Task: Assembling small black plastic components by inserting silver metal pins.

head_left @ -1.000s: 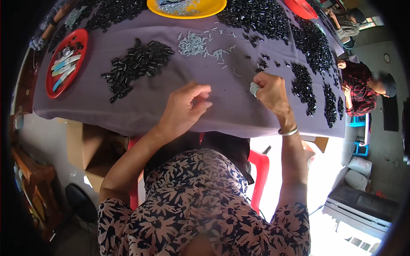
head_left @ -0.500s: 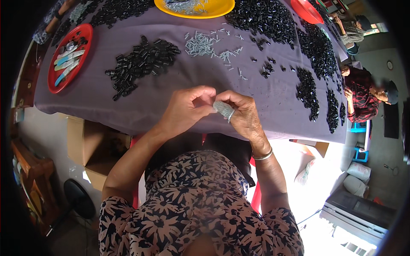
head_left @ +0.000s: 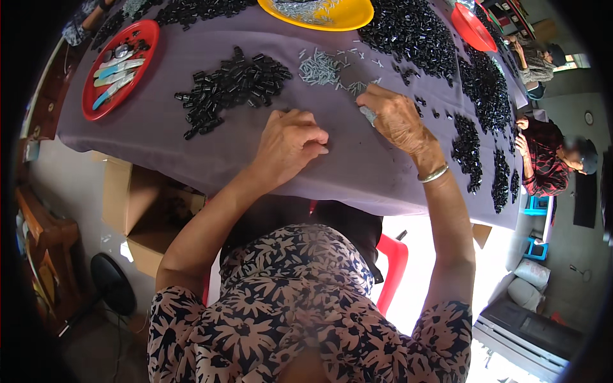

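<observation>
A person in a floral-print top works at a table (head_left: 357, 172) draped in a purple-grey cloth, seen from overhead. At far left a red plate (head_left: 96, 96) holds several pale, flat metal pieces, and to its right a heap of small black parts (head_left: 230, 86) lies spread on the cloth. The left hand (head_left: 290, 143) rests on the cloth just below that heap, its fingers curled in toward the palm; whether they grip anything cannot be told. Beyond it, a scatter of small silvery metal pieces (head_left: 322, 69) lies near the rim of a yellow dish (head_left: 345, 19) at the table's far edge. The right hand (head_left: 396, 118), a metal bangle (head_left: 433, 173) at the wrist, lies just beside the silvery scatter, its fingers closed on a small pale grey piece (head_left: 368, 115) held against the cloth. Further right, larger heaps of black parts (head_left: 472, 83) cover the cloth beside a second red plate (head_left: 472, 25). At the right edge another person in a red checked shirt (head_left: 546, 159) sits by the table.
</observation>
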Motion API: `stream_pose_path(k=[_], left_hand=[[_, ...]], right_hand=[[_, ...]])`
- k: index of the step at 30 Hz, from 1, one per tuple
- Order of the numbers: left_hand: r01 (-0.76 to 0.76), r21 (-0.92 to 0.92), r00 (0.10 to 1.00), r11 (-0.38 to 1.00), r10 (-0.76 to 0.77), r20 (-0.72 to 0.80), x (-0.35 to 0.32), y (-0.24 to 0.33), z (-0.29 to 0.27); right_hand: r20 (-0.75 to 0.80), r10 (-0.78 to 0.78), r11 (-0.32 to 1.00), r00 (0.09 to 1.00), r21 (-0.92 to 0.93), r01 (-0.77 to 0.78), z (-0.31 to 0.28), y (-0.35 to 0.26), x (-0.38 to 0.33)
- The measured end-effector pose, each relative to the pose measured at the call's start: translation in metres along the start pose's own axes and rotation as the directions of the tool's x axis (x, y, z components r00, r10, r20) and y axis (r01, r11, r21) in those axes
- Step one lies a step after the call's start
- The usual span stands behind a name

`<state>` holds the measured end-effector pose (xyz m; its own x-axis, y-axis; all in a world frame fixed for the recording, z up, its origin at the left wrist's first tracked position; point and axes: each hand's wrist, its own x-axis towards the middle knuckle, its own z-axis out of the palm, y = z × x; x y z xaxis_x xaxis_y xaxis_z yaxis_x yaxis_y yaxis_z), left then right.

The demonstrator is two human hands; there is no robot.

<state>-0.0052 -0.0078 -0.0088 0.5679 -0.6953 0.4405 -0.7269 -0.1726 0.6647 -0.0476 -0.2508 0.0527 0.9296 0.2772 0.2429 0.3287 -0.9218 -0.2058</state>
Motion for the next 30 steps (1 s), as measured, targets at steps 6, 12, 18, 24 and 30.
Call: stream_pose_path(k=[6,12,18,24,30], left_hand=[[0.042,-0.022,0.998,0.999,-0.041,0.04,-0.001,-0.003,0.0],[0.037,-0.026,0.999,0.999,-0.037,0.025,0.002,-0.002,0.001],[0.01,-0.024,0.999,1.0,-0.011,-0.047,-0.001,-0.007,0.005],[0.023,-0.05,0.998,0.998,-0.026,-0.061,-0.001,-0.005,0.005],[0.041,-0.042,0.998,0.998,-0.043,-0.046,-0.001,-0.005,0.004]], right_hand=[[0.18,-0.109,0.962,0.978,-0.23,0.149,0.002,-0.003,0.015],[-0.029,0.156,0.935,0.987,0.326,-0.138,0.016,-0.029,-0.003],[0.156,0.413,0.519,0.897,0.769,-0.373,0.036,-0.069,-0.028],[0.051,0.414,0.579,0.909,0.756,-0.306,0.04,-0.072,-0.029],[-0.095,0.247,0.822,0.964,0.547,-0.157,0.033,-0.079,-0.023]])
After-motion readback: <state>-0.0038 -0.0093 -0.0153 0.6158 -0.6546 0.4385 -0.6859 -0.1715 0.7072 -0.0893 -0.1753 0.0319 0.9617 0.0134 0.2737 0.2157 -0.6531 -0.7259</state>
